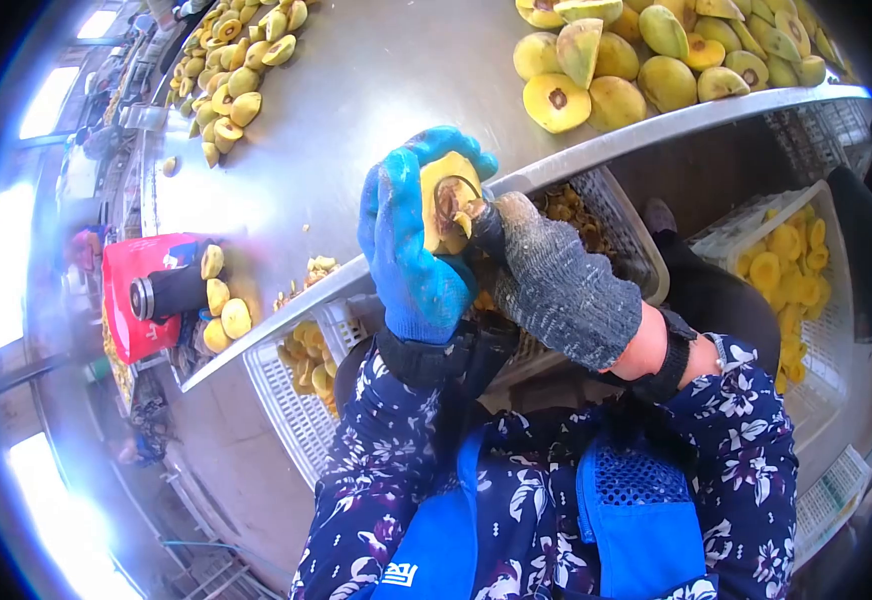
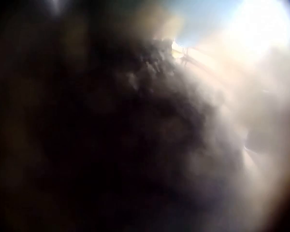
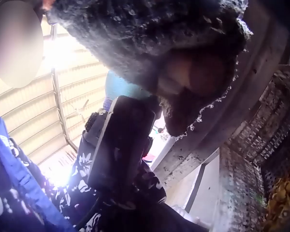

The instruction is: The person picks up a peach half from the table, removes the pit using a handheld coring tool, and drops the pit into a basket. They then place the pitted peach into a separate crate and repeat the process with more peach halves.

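Metal surface (image 1: 386, 60) shines across the head view, its raised edge running slantwise in front of the person, with windows along one side of the room. Heaped on it are a right-hand pile of yellow-green fruit halves (image 1: 666, 80) and another pile farther left (image 1: 231, 70). Below the edge sit plastic crates: one at the right (image 1: 831, 370) with hollowed yellow pieces, one at the left (image 1: 281, 420) with more fruit, and one between them (image 1: 646, 240) with scraps. A red bag (image 1: 121, 305) and a black flask (image 1: 171, 293) lie at the left.

The fruit half being worked (image 1: 438, 185) is held up near the surface's edge, cut face showing, brown at its middle. The left hand (image 1: 406, 240), in a blue glove, cups it from behind with bent fingers. The right hand (image 1: 571, 285), in a grey knit glove, comes across from the right with fingers curled, grasping what looks like a small looped cutting tool (image 1: 472, 182) against the core.

Coring seems to be the step in hand, partway through. The next move calls for a steady left cup and a small turn of the right wrist, keeping the edge off the gloved fingers. The left wrist view is too blurred to add detail.
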`<state>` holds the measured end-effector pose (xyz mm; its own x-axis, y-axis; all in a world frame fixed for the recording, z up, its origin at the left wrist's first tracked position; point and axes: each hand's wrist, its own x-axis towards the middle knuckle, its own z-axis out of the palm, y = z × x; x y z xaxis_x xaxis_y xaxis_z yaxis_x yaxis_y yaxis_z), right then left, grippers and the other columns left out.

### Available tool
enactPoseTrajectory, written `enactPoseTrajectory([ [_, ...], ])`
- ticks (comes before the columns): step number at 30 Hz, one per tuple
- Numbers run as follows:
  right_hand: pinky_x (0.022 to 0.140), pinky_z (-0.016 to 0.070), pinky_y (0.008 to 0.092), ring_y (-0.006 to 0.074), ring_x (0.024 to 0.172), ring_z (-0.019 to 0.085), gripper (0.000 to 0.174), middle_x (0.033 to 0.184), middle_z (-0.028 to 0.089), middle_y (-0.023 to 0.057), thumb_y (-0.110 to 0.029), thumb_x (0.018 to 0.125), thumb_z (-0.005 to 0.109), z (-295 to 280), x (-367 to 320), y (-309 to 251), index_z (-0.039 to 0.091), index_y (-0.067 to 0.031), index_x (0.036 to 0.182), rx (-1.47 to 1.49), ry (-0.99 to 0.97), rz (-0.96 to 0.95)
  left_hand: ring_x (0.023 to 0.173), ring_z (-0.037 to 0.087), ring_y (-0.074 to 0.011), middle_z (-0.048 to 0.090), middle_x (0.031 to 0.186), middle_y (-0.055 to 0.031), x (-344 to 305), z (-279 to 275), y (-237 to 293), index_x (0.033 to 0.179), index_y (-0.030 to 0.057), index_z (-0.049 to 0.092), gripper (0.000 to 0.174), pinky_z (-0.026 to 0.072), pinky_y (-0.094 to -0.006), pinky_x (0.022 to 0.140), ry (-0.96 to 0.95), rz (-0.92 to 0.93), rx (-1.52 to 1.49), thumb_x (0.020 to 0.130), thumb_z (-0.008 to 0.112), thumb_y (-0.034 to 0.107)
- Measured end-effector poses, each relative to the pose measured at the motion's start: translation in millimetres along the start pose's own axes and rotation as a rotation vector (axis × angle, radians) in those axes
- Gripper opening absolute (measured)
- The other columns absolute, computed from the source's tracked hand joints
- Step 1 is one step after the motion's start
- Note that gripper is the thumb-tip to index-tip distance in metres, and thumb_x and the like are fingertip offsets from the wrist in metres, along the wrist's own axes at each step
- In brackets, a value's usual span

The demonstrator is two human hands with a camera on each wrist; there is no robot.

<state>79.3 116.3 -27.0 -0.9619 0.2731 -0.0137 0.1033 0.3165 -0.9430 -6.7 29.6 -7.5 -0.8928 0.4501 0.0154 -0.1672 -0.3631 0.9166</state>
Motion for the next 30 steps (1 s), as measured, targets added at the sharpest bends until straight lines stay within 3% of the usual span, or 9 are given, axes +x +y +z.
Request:
enactPoseTrajectory([
  [2, 0.068, 0.0502, 0.0496, 0.0436, 0.084, 0.062, 0.031, 0.083, 0.063, 0.0257, -0.012, 0.085, 0.057, 1, -1, 3, 0.047, 0.0015, 0.111, 0.0, 0.012, -0.089, 0.094, 0.062, -0.0281, 0.062, 0.104, -0.0164, -1, 0, -3, 0.112, -0.0031, 0.055, 0.05, 0.0493, -0.038, 0.086, 0.029, 0.036, 0.058, 0.099, 0.036, 0.042],
  [7, 0.069, 0.0507, 0.0487, 0.043, 0.083, 0.062, 0.034, 0.084, 0.063, 0.0254, -0.012, 0.083, 0.061, 2, 0, 0, 0.049, 0.0008, 0.113, -0.004, -0.024, -0.058, 0.089, 0.062, -0.0251, 0.063, 0.101, -0.0159, 0, -1, -2, 0.111, -0.005, 0.055, 0.05, 0.049, -0.0353, 0.084, -0.022, 0.191, 0.254, 0.1, 0.034, 0.039],
  [9, 0.074, 0.0514, 0.0458, 0.0414, 0.089, 0.062, 0.044, 0.095, 0.062, 0.0254, -0.013, 0.081, 0.064, 0, -1, 0, 0.05, -0.0003, 0.121, 0.087, -0.041, -0.139, 0.087, 0.062, -0.0249, 0.063, 0.1, -0.0159, -1, -2, -2, 0.11, -0.0053, 0.055, 0.05, 0.0489, -0.0349, 0.083, -0.03, 0.179, 0.268, 0.101, 0.033, 0.038],
  [15, 0.074, 0.0519, 0.0438, 0.0378, 0.088, 0.064, 0.044, 0.094, 0.063, 0.022, -0.013, 0.082, 0.066, -1, -5, -2, 0.049, 0.0, 0.12, 0.124, -0.079, -0.153, 0.089, 0.062, -0.0255, 0.063, 0.099, -0.0162, -2, -1, -3, 0.11, -0.0045, 0.056, 0.05, 0.0501, -0.0349, 0.08, -0.01, 0.178, 0.241, 0.1, 0.033, 0.039],
  [21, 0.075, 0.0523, 0.0418, 0.0342, 0.087, 0.066, 0.044, 0.092, 0.064, 0.0186, -0.014, 0.083, 0.067, -9, -17, 1, 0.048, 0.0002, 0.119, 0.208, -0.162, -0.092, 0.085, 0.064, -0.0291, 0.063, 0.1, -0.0183, -8, -3, 3, 0.11, -0.0054, 0.056, 0.045, 0.0548, -0.0368, 0.073, -0.058, 0.015, 0.281, 0.098, 0.041, 0.035],
  [22, 0.075, 0.0524, 0.0415, 0.0336, 0.087, 0.066, 0.044, 0.092, 0.065, 0.018, -0.014, 0.083, 0.068, -14, -20, -3, 0.047, 0.0003, 0.119, 0.248, -0.206, -0.03, 0.083, 0.065, -0.0301, 0.063, 0.099, -0.0196, -7, -6, 4, 0.108, -0.006, 0.057, 0.043, 0.0553, -0.0377, 0.072, -0.106, -0.058, 0.198, 0.097, 0.044, 0.033],
  [23, 0.077, 0.0513, 0.0403, 0.0316, 0.089, 0.066, 0.045, 0.093, 0.064, 0.0175, -0.016, 0.083, 0.067, -26, -19, -16, 0.047, 0.0013, 0.12, 0.301, -0.331, 0.165, 0.08, 0.065, -0.0311, 0.063, 0.098, -0.0209, -6, -8, 5, 0.106, -0.0065, 0.058, 0.041, 0.0558, -0.0386, 0.071, -0.158, -0.135, 0.114, 0.096, 0.047, 0.031],
  [26, 0.077, 0.0513, 0.0379, 0.0285, 0.089, 0.066, 0.045, 0.094, 0.064, 0.0182, -0.018, 0.083, 0.067, -17, -28, -2, 0.048, 0.0009, 0.118, 0.238, -0.257, -0.027, 0.077, 0.065, -0.0316, 0.064, 0.093, -0.0229, -2, -12, 12, 0.101, -0.0075, 0.06, 0.038, 0.056, -0.0389, 0.07, -0.302, -0.178, 0.188, 0.093, 0.051, 0.028],
  [30, 0.075, 0.0512, 0.0352, 0.0236, 0.089, 0.065, 0.044, 0.095, 0.063, 0.0177, -0.018, 0.083, 0.067, -23, -29, -11, 0.048, 0.0006, 0.118, 0.176, -0.298, 0.125, 0.077, 0.066, -0.0307, 0.065, 0.089, -0.0234, 0, -12, 14, 0.097, -0.0082, 0.062, 0.034, 0.0562, -0.0397, 0.07, -0.344, -0.256, 0.214, 0.088, 0.056, 0.025],
])
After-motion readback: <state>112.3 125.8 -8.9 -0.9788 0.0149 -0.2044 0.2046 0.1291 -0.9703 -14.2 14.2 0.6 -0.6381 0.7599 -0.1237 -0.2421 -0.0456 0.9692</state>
